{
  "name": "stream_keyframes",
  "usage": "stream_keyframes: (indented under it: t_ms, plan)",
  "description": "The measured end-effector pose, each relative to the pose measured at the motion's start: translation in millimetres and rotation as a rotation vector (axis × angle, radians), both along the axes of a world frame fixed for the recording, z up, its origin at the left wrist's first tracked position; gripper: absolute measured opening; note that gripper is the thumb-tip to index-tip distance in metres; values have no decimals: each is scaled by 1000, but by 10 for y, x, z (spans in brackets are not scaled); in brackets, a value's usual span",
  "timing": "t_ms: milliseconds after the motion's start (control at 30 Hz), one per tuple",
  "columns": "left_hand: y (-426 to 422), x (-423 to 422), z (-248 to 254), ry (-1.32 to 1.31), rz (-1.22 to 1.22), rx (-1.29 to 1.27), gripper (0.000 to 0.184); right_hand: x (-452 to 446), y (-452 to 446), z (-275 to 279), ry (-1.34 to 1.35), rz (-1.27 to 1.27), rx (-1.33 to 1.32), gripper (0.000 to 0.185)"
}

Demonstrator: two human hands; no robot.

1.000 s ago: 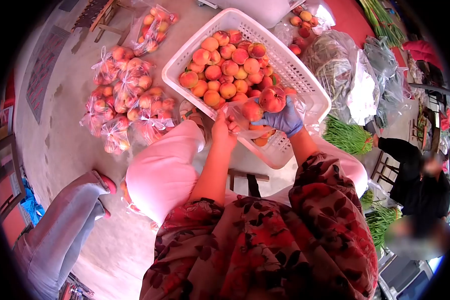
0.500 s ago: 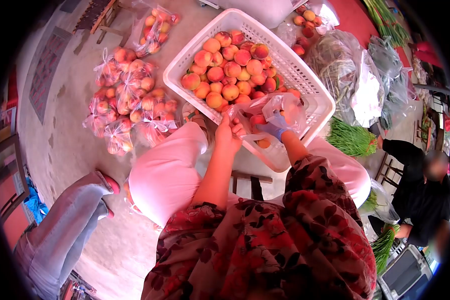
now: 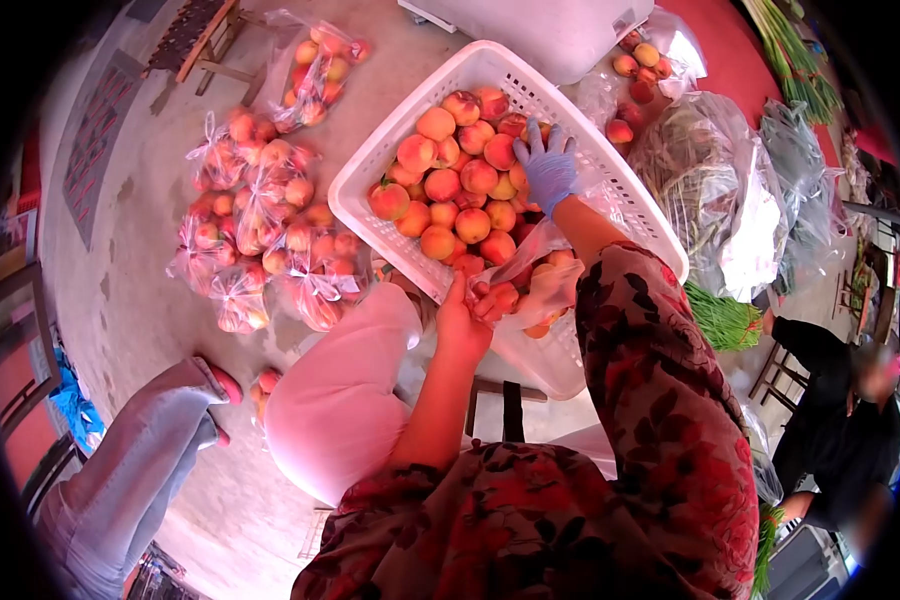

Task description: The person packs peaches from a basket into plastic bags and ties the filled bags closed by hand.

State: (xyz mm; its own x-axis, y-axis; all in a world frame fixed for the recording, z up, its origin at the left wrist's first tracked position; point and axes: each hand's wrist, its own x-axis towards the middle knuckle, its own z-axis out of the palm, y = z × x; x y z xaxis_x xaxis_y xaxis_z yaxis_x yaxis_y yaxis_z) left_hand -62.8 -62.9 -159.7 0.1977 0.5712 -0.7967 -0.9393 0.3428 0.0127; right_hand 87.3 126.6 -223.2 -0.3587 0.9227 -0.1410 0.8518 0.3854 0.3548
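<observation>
A white plastic basket (image 3: 370, 195) with slotted walls stands in front of me, part-filled with red and yellow peaches (image 3: 442, 184). My left hand (image 3: 467, 312), bare, is closed on the edge of a clear plastic bag (image 3: 548, 270) at the basket's near side. Peaches show through that bag. My right hand (image 3: 548, 172), in a thin blue glove, lies over the peaches at the right of the pile. Its fingers are spread, and what lies beneath the palm is hidden.
Several tied bags of peaches (image 3: 260, 215) rest on the floor to the left. On the right are large plastic-wrapped bundles (image 3: 685, 175) and green stalks (image 3: 722, 320). One person's legs (image 3: 140, 450) are at lower left; another person in black (image 3: 830, 400) is at the right.
My right hand has come out of the bag and moved up over the peaches in the basket. My left hand keeps its hold on the bag, which has sagged lower.
</observation>
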Motion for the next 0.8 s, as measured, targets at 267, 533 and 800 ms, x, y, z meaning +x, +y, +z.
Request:
stream_keyframes:
  t_ms: [267, 533, 800]
  plan:
    - [-24, 12, -3, -1, -50, -2, 26, 357, -105, -356, 389, 122, 105, 72]
    - [-23, 27, 42, 57, -41, -20, 24, 174, -48, -152, 312, 56, -68, 57]
    - [-49, 34, -35, 13, -11, 72, 24, 460, -488, 720, 1683, -528, -780, 58]
